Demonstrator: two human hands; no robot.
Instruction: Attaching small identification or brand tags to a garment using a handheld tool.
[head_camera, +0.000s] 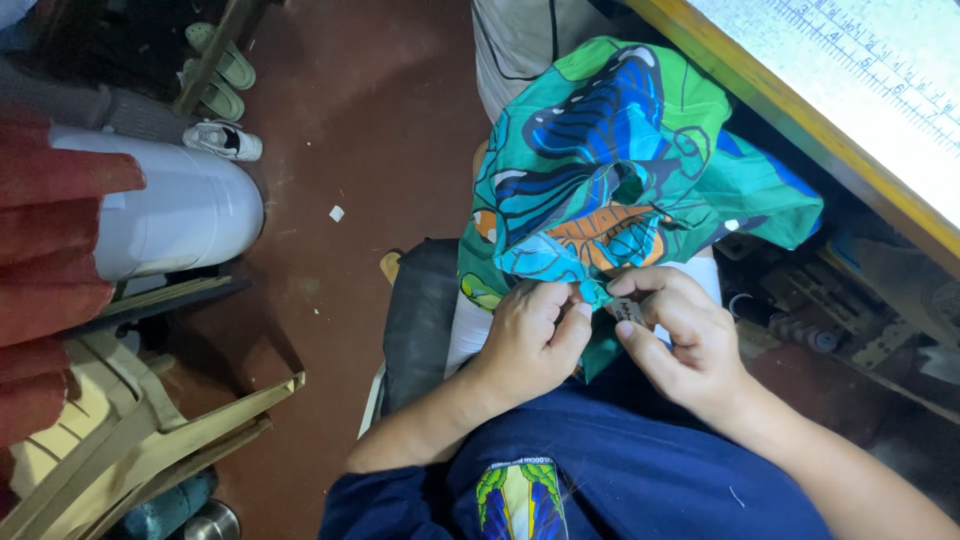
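Note:
A bunched green cloth (620, 160) printed with blue and orange butterfly shapes lies on my lap. My left hand (530, 340) pinches its lower edge between thumb and fingers. My right hand (680, 340) grips the same edge just to the right, with a small white label (628, 310) held at the fingertips. The two hands almost touch. I wear a dark blue shirt (620, 470) with a coloured print on the chest.
A wooden table edge (800, 120) with a ruled white mat runs across the top right. A white cylinder (180, 215), beige plastic chairs (130, 430), sandals (220, 60) and a shoe sit on the reddish floor at left. Metal parts lie under the table at right.

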